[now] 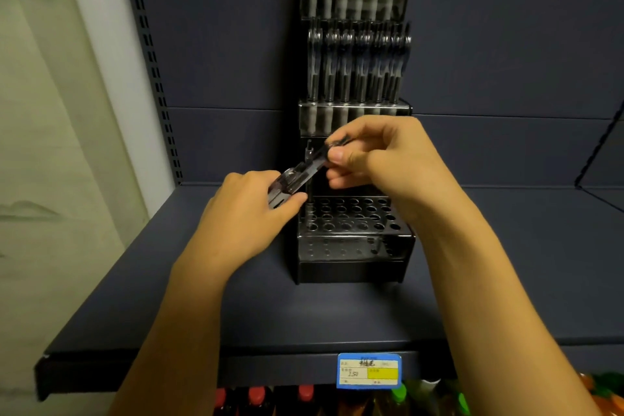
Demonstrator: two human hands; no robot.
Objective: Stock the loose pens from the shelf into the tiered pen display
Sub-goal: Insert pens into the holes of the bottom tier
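Right now your left hand grips a small bundle of dark pens just above the front tier of the tiered pen display, thumb and fingers curled round their lower ends; your right hand pinches the upper end of one pen between thumb and fingertips, seemingly drawing it out of the bundle. You look to be mid-stocking; the two upper tiers stand full, one pen stands at the lowest tier's back left, and its other holes gape open; next, free that single pen, turn it upright, and lower its tip squarely into an open hole without jostling the neighbour.
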